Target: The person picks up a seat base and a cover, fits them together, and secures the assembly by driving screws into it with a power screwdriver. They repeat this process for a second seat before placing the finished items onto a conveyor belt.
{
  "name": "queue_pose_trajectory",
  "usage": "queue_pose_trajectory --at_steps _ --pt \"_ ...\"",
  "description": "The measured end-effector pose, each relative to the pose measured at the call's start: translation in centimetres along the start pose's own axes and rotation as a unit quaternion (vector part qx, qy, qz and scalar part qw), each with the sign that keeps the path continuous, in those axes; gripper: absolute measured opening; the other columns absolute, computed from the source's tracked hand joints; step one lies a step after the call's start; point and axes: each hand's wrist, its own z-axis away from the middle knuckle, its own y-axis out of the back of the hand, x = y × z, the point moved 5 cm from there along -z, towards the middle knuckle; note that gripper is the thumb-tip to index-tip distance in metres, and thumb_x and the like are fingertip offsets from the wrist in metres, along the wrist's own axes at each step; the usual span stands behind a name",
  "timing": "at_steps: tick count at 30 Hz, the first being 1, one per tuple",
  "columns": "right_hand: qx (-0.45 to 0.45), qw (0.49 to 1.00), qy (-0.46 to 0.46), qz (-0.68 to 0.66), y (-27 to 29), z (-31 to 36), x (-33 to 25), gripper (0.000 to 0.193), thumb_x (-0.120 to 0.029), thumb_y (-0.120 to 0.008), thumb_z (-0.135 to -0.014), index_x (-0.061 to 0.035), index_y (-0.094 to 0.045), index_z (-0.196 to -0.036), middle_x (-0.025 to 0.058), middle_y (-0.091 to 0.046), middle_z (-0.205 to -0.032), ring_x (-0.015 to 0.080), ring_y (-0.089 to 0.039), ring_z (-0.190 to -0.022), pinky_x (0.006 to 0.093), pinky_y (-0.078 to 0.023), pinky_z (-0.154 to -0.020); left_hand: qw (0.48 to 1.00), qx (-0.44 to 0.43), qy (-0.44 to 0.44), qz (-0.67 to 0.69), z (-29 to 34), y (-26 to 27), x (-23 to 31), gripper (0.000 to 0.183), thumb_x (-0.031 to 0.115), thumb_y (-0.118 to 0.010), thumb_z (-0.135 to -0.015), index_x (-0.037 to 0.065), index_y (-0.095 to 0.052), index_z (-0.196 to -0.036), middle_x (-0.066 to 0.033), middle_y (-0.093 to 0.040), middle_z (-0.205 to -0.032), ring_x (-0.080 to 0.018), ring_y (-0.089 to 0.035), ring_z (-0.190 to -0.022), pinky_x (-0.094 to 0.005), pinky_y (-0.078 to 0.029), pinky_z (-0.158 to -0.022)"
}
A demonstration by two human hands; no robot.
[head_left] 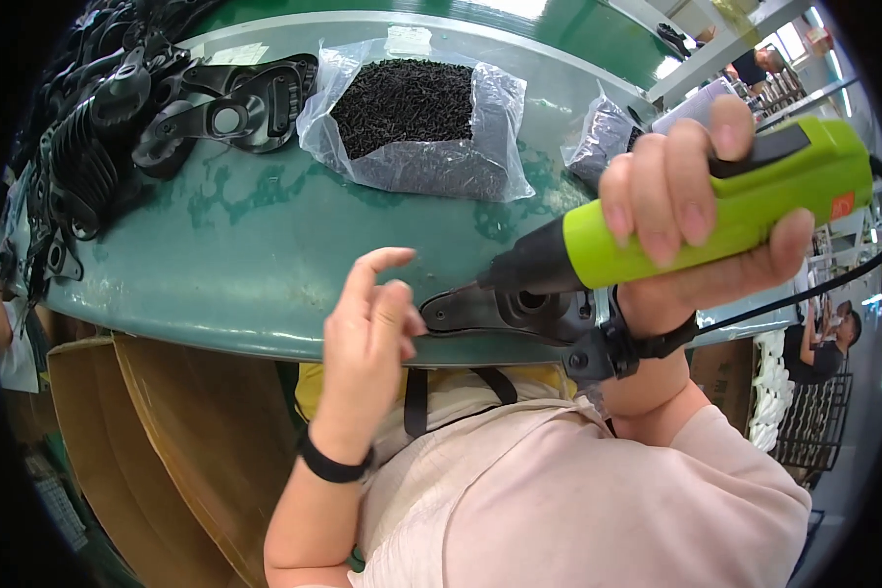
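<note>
My right hand (691,206) is wrapped round a lime-green electric screwdriver (735,201) with a black nose, tilted down to the left. Its thin bit ends just above the narrow left end of a black plastic part (500,312), which lies near the table's front edge. The part has a round opening, and its right end is partly hidden behind a black clamp-like fitting at my right wrist. Beside the narrow end is my left hand (367,318), its index finger stretched out and apart from the thumb. Its lower fingertips are at the part's tip; I see nothing held in them.
A clear plastic bag (500,137) of small black screws (402,103) lies open on the green table (225,284). Another bag (601,137) is farther right. Black plastic parts (230,118) pile up at the left. Cardboard (181,441) stands below the front edge. People are in the right background.
</note>
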Motion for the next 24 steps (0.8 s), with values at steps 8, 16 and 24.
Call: queue_pose_trajectory --at_steps 8,16,24 --pt "-0.116 0.981 -0.155 -0.003 -1.6 -1.2 4.3 0.057 -0.049 -0.070 -0.082 -0.0062 -0.043 -0.107 0.0056 -0.059 -0.072 0.0169 -0.057 -0.054 0.0323 -0.048 -0.056 0.957 -0.184 0.221 0.029 -0.5 0.0 -2.5 0.041 0.027 -0.038 -0.104 0.006 -0.049 -0.138 -0.0153 -0.068 -0.081 -0.0134 -0.062 -0.051 -0.0239 -0.050 -0.043" --pt "-0.135 0.966 -0.214 -0.047 -1.6 -1.8 5.8 0.059 -0.045 -0.076 -0.081 -0.0038 -0.043 -0.107 0.0080 -0.061 -0.075 0.0187 -0.059 -0.058 0.0330 -0.049 -0.058 0.960 -0.172 0.209 0.078 -0.6 -1.2 -3.8 0.033 0.014 -0.045 -0.102 0.005 -0.057 -0.131 -0.0104 -0.064 -0.075 -0.0120 -0.063 -0.055 -0.0236 -0.052 -0.050" --pt "-0.351 0.913 -0.202 -0.042 -2.7 -2.4 6.3 0.056 -0.025 -0.083 -0.077 -0.0004 -0.046 -0.111 0.0150 -0.063 -0.088 0.0248 -0.062 -0.072 0.0407 -0.051 -0.066 0.974 -0.137 0.177 -0.036 -0.4 -1.2 -3.2 0.031 0.010 -0.047 -0.100 0.005 -0.059 -0.128 -0.0047 -0.057 -0.064 -0.0097 -0.056 -0.051 -0.0279 -0.047 -0.050"
